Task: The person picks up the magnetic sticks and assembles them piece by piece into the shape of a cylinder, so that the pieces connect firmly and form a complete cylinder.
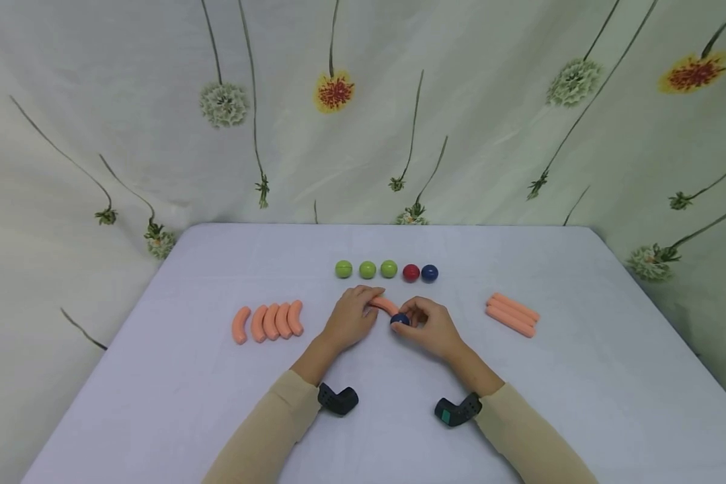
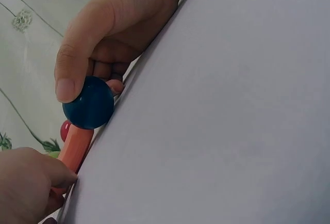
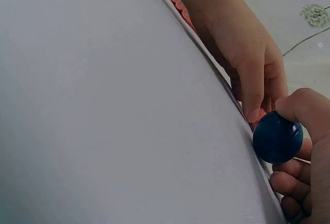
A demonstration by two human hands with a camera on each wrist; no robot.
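Note:
At the middle of the table, my left hand (image 1: 349,319) grips one end of a curved orange sausage-shaped piece (image 1: 384,305) between thumb and fingers. The piece's other end points right, against or very near a dark blue ball (image 1: 399,320). My right hand (image 1: 431,326) pinches that ball between thumb and fingers. In the left wrist view the blue ball (image 2: 88,104) hides the piece's far end, so I cannot tell if the two are joined. The right wrist view shows the ball (image 3: 277,139) in front of the left fingertips.
Behind the hands is a row of three green balls (image 1: 368,269), a red ball (image 1: 411,272) and another blue ball (image 1: 429,273). Several curved orange pieces (image 1: 270,321) lie at left, straight orange sticks (image 1: 511,316) at right. A flowered cloth (image 1: 363,154) hangs behind the white table (image 1: 187,403).

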